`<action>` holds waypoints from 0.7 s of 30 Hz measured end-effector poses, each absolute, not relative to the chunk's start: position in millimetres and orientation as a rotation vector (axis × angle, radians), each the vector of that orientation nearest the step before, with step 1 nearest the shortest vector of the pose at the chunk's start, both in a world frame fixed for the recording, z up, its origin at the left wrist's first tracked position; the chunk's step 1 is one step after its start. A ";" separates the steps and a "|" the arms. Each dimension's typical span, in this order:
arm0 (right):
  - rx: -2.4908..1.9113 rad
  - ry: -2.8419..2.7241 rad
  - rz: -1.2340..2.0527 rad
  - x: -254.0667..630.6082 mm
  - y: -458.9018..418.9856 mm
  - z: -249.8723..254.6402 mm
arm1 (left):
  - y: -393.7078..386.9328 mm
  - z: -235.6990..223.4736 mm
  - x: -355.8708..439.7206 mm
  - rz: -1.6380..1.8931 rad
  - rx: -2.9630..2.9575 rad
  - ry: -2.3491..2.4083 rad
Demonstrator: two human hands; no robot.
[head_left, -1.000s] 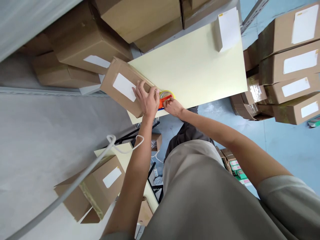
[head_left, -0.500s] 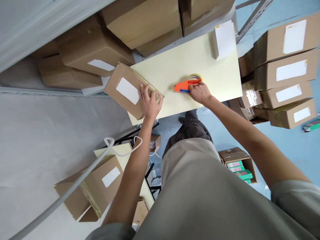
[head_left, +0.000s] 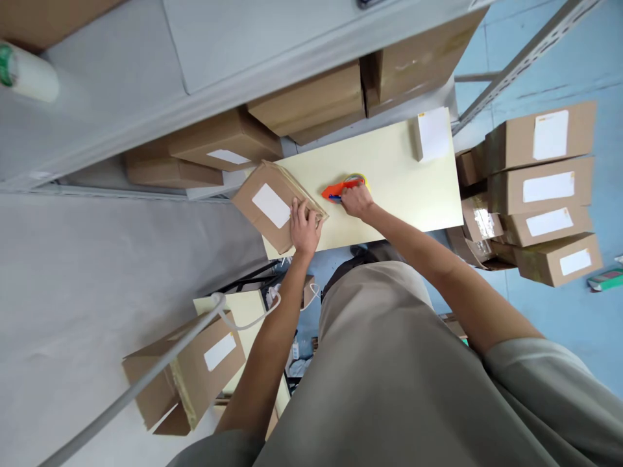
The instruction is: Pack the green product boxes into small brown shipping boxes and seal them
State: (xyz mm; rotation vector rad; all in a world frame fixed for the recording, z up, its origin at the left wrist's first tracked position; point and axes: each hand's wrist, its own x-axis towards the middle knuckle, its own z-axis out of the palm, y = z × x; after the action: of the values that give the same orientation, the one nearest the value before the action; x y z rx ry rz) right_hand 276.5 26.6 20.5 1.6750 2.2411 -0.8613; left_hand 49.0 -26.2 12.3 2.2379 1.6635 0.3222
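A cardboard box (head_left: 267, 206) with a white label lies at an angle on the left end of the cream table (head_left: 389, 188). My left hand (head_left: 305, 228) holds it by its right-hand edge, fingers over the labelled face and thumb near the flap side. To the right, my right hand (head_left: 357, 200) is closed around an orange tape dispenser (head_left: 331, 191) with blue parts and a yellow-rimmed roll. The dispenser's front end points at the box and sits a short way from its edge. My right palm hides much of its handle.
A white box (head_left: 433, 134) stands at the table's far right. Cartons fill the shelf (head_left: 214, 71) behind. Stacked labelled cartons (head_left: 549, 188) are on the right. An open carton (head_left: 204, 363) sits lower left, crossed by a grey cable (head_left: 141, 383).
The view has tilted up, showing more of the shelf. My right hand has brought the tape dispenser closer to the box; my left hand has stayed on the box.
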 end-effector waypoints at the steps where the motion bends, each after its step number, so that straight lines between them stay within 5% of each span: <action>1: 1.649 2.238 -0.872 272.0 29.2 24.5 | -25.7 13.3 49.9 0.313 2.225 1.671; 13: 1.905 2.087 -1.003 262.2 76.6 59.9 | -19.1 34.8 58.7 0.309 2.064 1.705; 21: 2.399 1.574 -1.305 323.8 14.8 69.7 | -12.5 64.1 103.6 0.457 2.016 1.756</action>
State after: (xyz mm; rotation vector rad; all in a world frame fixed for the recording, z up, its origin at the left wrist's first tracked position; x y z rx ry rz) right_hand 323.8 14.8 69.7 2.3987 1.5739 -1.3050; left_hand 103.6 -12.5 64.1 2.0155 1.7559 0.4573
